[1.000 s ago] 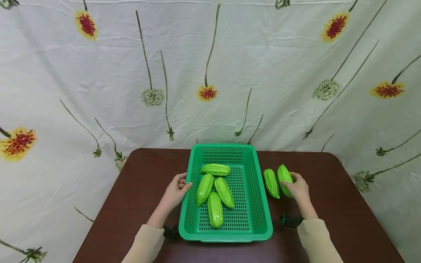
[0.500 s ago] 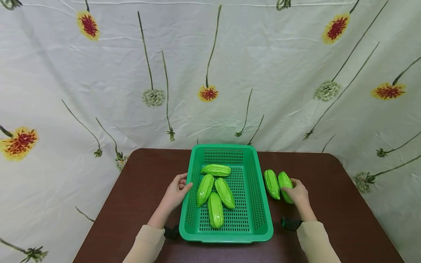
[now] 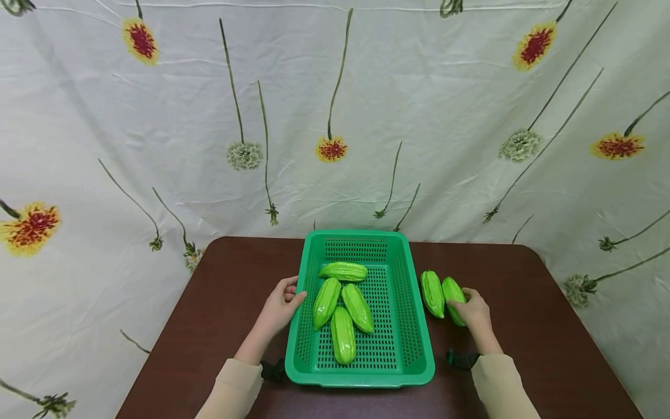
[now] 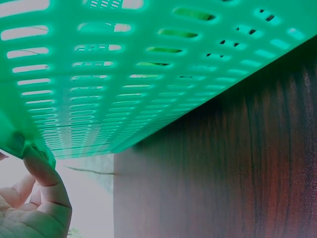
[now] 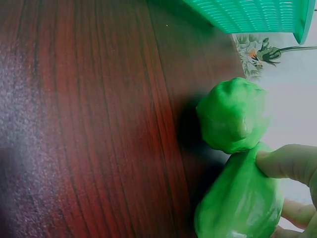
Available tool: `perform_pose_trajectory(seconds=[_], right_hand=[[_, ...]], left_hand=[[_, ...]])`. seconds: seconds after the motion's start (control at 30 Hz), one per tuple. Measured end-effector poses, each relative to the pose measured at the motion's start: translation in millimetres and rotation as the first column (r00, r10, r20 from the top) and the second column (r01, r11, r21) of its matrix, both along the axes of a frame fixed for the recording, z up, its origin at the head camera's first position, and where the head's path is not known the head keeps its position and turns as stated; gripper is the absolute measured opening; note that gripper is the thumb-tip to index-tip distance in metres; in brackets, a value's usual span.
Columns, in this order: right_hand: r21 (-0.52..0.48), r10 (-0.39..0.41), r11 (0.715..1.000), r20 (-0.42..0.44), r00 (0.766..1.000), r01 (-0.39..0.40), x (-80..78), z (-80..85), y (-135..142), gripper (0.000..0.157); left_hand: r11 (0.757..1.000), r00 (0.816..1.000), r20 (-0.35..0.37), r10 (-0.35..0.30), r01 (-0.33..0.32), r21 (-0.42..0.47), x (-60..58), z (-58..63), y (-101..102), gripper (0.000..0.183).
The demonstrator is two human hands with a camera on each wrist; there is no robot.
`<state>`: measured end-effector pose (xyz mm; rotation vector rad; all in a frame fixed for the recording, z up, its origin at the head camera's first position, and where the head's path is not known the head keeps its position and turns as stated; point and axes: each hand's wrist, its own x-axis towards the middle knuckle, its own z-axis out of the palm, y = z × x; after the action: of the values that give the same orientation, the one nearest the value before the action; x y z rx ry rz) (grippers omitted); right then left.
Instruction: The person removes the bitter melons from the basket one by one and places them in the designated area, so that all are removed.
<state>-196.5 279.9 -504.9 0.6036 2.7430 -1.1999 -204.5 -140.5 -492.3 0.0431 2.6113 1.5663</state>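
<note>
My right hand point(image 3: 475, 312) grips a ridged, light green bitter melon point(image 3: 452, 290) on the right of the table, thumb on one side and fingers on the other. Close against it on the left lies a second bitter melon point(image 3: 432, 294); in the right wrist view the held melon point(image 5: 242, 198) touches this other melon point(image 5: 233, 116). At the left side of a green plastic basket point(image 3: 361, 380), my left hand point(image 3: 281, 305) holds the rim; the left wrist view shows a digit point(image 4: 47, 173) hooked at the lip. Several bitter melons point(image 3: 342, 336) lie inside the basket, grouped toward its left.
The basket stands on a dark brown wooden table point(image 3: 230, 291) with rounded far corners. Behind the table hangs a pale cloth point(image 3: 293, 192) printed with flowers. A dark strap point(image 3: 462, 356) sits at the right wrist, another point(image 3: 272, 370) at the left.
My right hand has brought its bitter melon down and toward me, beside the other one on the table. The left hand and the basket have stayed in place.
</note>
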Motion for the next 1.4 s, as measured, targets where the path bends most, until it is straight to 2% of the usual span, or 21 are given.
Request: perform_pose_trajectory(seconds=[0.27, 0.47, 0.8, 1.07, 1.23, 1.4], right_hand=[[-0.027, 0.006, 1.0, 0.008, 1.0, -0.006, 2.5, -2.1, 1.7, 0.07], [-0.031, 0.019, 0.999, -0.038, 0.999, -0.02, 3.0, 5.7, 1.4, 0.07], [-0.074, 0.022, 0.997, -0.13, 0.991, -0.032, -3.4, 39.4, -6.3, 0.071], [-0.14, 0.049, 0.987, -0.201, 0.978, -0.078, -7.7, 71.4, -28.9, 0.073], [-0.169, 0.086, 0.977, -0.258, 0.962, -0.132, -10.1, 87.3, -46.8, 0.073], [-0.191, 0.13, 0.961, -0.329, 0.935, -0.201, -11.3, 98.4, -65.7, 0.068]], left_hand=[[1.0, 1.0, -0.002, -0.001, 0.001, -0.003, -0.1, 0.2, 0.3, 0.052], [1.0, 1.0, -0.001, -0.001, 0.001, -0.005, -0.2, 0.4, -0.2, 0.052], [1.0, 1.0, -0.004, -0.001, 0.001, 0.001, 0.2, 1.4, 0.4, 0.052], [1.0, 1.0, -0.005, 0.002, -0.002, 0.001, -0.2, 1.9, -0.3, 0.052], [1.0, 1.0, -0.014, 0.003, -0.003, 0.002, -0.1, 1.0, -0.9, 0.053], [1.0, 1.0, -0.003, 0.002, -0.002, 0.004, 0.2, 1.3, -1.2, 0.052]])
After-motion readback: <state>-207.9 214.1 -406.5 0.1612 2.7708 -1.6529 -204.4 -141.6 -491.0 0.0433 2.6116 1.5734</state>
